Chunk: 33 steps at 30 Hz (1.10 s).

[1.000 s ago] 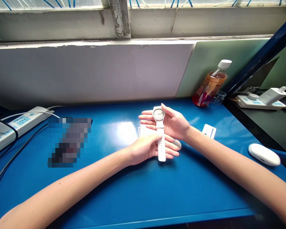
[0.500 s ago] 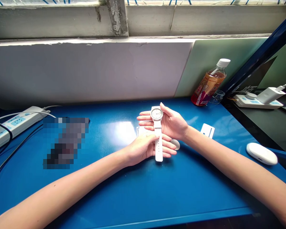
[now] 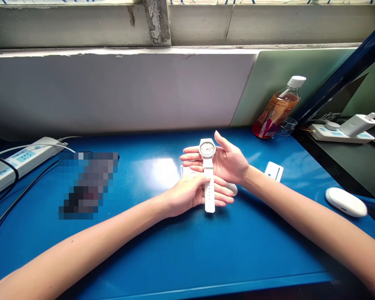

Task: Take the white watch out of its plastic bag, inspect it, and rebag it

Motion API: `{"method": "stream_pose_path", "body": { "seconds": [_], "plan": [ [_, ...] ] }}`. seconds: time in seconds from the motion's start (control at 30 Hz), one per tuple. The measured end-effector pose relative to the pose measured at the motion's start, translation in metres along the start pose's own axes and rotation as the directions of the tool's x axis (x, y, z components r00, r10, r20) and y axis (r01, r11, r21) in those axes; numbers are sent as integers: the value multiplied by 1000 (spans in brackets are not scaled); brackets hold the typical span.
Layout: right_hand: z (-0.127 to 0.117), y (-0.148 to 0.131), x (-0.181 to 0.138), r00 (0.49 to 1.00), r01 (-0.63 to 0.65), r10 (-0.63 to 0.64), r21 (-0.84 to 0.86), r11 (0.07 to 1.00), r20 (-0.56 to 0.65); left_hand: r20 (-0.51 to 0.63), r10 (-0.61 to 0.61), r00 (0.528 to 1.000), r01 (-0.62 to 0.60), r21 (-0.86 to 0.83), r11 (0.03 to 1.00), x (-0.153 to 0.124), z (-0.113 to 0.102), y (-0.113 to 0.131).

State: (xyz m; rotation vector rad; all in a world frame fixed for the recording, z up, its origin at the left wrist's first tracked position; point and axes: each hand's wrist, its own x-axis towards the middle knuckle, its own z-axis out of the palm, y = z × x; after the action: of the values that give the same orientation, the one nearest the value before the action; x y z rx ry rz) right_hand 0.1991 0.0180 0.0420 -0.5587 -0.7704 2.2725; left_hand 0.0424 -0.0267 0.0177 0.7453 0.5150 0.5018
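Note:
A white wristwatch (image 3: 207,149) with a round pale dial is held above the blue table (image 3: 187,254) at its middle. My right hand (image 3: 230,163) lies palm up with fingers stretched flat; the watch case rests on them and the thumb stands raised beside it. My left hand (image 3: 190,192) is nearer to me, palm up, its thumb pressing the lower strap (image 3: 209,196) against the fingers. The strap hangs straight toward me past the left fingers. A small white oval piece (image 3: 233,188) lies on the table just under the hands.
A tea bottle (image 3: 276,110) and a clear cup (image 3: 287,126) stand at the back right. A white card (image 3: 274,171) and a white oval case (image 3: 345,202) lie to the right. Power strips sit far left (image 3: 21,160) and far right (image 3: 337,134). A blurred patch (image 3: 87,185) lies left.
Both hands and the watch have stayed nearly still. My right thumb has lifted slightly off the watch case.

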Motion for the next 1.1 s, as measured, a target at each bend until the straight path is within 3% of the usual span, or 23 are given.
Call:
{"method": "stream_pose_path", "body": {
  "seconds": [0.23, 0.77, 0.97, 1.1],
  "plan": [
    [0, 0, 0, 1000, 8, -8, -9, 1000, 5, 68, 11, 998, -11, -3, 1000, -3, -4, -3],
    [0, 0, 1, 1000, 17, -17, -5, 1000, 24, 34, -23, 999, 23, 4, 1000, -2, -1, 2],
    [-1, -1, 0, 996, 41, -38, 38, 998, -77, 1, 33, 999, -33, -31, 999, -1, -1, 3],
    [-4, 0, 1, 972, 167, -175, -65, 984, -155, -59, 88, 994, -90, -24, 996, -1, -1, 2]
  ]
}}
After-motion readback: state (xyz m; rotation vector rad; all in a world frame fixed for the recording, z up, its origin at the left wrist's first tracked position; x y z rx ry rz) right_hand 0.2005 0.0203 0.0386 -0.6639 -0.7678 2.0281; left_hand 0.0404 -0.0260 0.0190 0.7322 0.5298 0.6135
